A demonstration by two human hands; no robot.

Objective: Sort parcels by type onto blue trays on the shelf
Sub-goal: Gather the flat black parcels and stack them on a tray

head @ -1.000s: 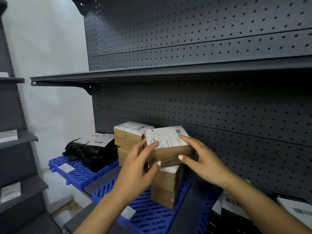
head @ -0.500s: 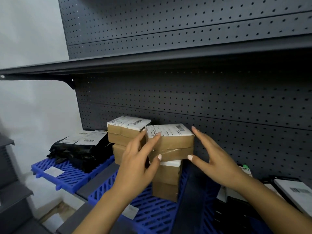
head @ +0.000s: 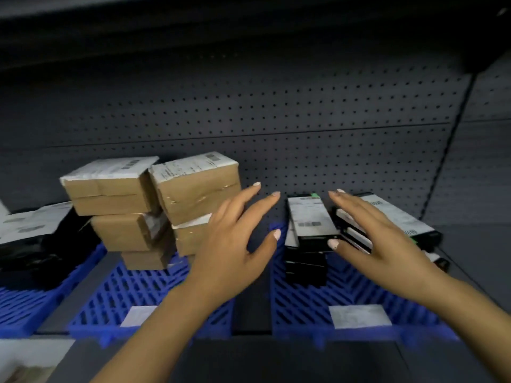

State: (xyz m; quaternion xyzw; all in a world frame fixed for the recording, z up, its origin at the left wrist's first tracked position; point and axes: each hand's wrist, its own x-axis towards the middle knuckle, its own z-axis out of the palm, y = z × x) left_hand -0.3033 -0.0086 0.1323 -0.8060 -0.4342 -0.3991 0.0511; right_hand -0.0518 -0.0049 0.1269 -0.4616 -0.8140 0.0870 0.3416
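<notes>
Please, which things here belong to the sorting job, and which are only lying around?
Job: stacked brown cardboard boxes; flat black boxes with white labels; black plastic mailer bags; blue slatted plastic trays; left hand; right hand.
Only there: dark perforated shelf back panel.

Parcel and tray count

Three blue slatted plastic trays (head: 154, 294); five brown cardboard boxes (head: 193, 189); black flat parcels (head: 312, 222) too blurred to count.

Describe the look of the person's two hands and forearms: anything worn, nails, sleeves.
Both forearms are bare, with no sleeve, watch or bracelet in view. The left hand and right hand wear no gloves or visible rings. The fingers end in longish nails with pale, whitish polish.
</notes>
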